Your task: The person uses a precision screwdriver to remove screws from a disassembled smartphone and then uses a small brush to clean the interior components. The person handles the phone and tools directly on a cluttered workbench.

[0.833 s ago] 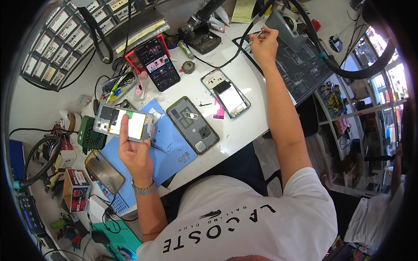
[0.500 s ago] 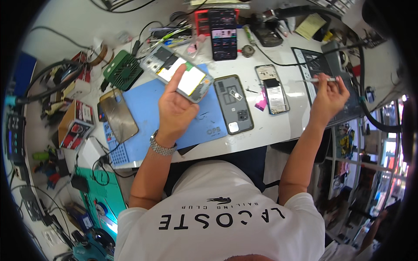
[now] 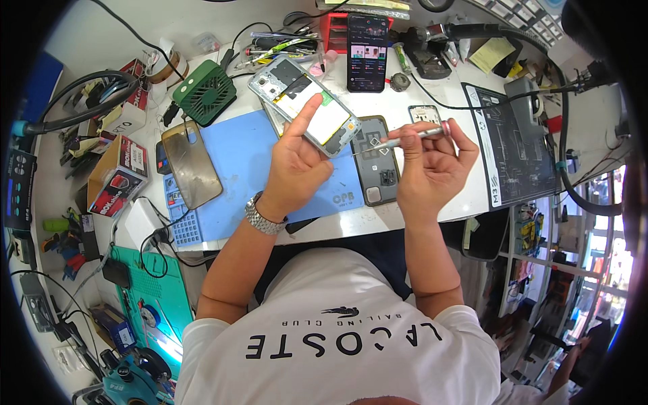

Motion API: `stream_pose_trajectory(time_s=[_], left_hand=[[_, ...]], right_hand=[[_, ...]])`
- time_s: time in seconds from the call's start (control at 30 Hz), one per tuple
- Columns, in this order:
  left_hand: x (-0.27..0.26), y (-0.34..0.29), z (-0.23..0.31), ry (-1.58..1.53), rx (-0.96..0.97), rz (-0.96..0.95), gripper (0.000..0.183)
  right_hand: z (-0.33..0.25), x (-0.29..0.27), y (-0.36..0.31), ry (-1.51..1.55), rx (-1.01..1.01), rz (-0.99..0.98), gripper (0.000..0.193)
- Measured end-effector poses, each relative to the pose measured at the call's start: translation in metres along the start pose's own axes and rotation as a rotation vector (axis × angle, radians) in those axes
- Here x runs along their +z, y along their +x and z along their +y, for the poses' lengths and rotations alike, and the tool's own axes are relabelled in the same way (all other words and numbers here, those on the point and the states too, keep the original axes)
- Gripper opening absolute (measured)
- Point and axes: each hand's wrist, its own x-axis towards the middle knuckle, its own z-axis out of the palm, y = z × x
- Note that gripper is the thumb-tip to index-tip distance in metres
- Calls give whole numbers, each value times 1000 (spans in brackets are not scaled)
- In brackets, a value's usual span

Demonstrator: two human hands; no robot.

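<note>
My left hand [image 3: 298,164] holds an opened phone body [image 3: 302,102] with its back off, tilted above the blue work mat [image 3: 237,169]; the forefinger lies across its insides. My right hand [image 3: 430,164] grips a thin silver screwdriver [image 3: 403,138], its tip pointing left toward the phone's lower end. Under my hands a dark grey phone back cover [image 3: 378,162] lies on the mat's right side. Part of another opened phone [image 3: 425,113] shows behind my right hand.
A lit black phone [image 3: 367,42] leans on a red stand at the back. A green fan [image 3: 204,91], a glass panel [image 3: 191,164], boxes [image 3: 116,174] and cables crowd the left. A dark mat [image 3: 509,145] lies at right, a green mat [image 3: 152,290] lower left.
My right hand has come in from the right with the screwdriver, close to the phone held in my left hand. The view has swung so the bench sits more centred.
</note>
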Motion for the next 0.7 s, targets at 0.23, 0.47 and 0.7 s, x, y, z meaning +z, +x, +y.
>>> stream_pose_trajectory(time_s=[0.23,0.47,0.7], left_hand=[[1,-1,7,-61,-49,-20,98],[2,-2,6,-43,-34,-17,99],[2,-2,7,-46,-36,-22,97]], right_hand=[[9,24,-2,53,15,-82,53],[10,24,-4,21,28,-93,53],[13,23,-6,22,35,-114,52]])
